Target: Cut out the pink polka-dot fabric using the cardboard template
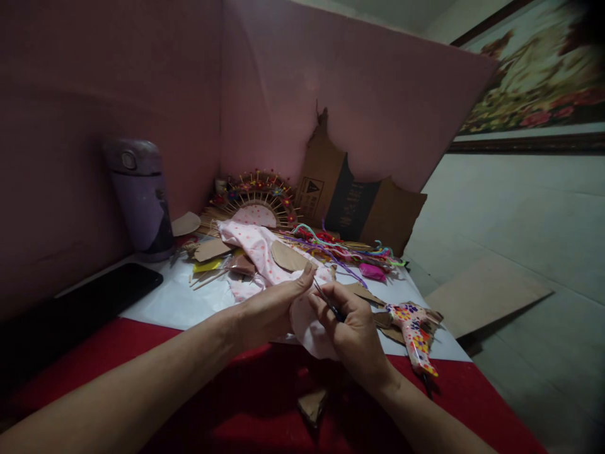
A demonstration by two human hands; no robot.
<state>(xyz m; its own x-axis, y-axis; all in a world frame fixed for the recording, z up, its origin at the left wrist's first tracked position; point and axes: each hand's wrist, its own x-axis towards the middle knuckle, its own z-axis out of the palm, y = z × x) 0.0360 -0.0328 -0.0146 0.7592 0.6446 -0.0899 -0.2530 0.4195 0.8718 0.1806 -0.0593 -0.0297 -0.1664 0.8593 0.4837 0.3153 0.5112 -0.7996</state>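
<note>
My left hand [276,302] is closed, thumb up, on a piece of pale pink dotted fabric [309,325] that hangs below the fingers. My right hand [357,331] grips small dark-handled scissors [331,302], their blades pointing up toward my left thumb at the fabric's upper edge. Just beyond my hands lies a larger pink fabric [255,243] with red dots, crumpled, and a rounded cardboard piece [288,257] rests on it. Farther back, a half-round piece [258,215] covered in the dotted fabric has sticks fanning out, tipped with coloured beads.
A flower-patterned glue gun [411,331] lies on cardboard scraps at right. Coloured pipe cleaners [340,249] and a pink packet [372,272] lie behind. At left are a purple bottle [142,202] and a black phone [127,284]. Cut cardboard [326,183] leans on the wall.
</note>
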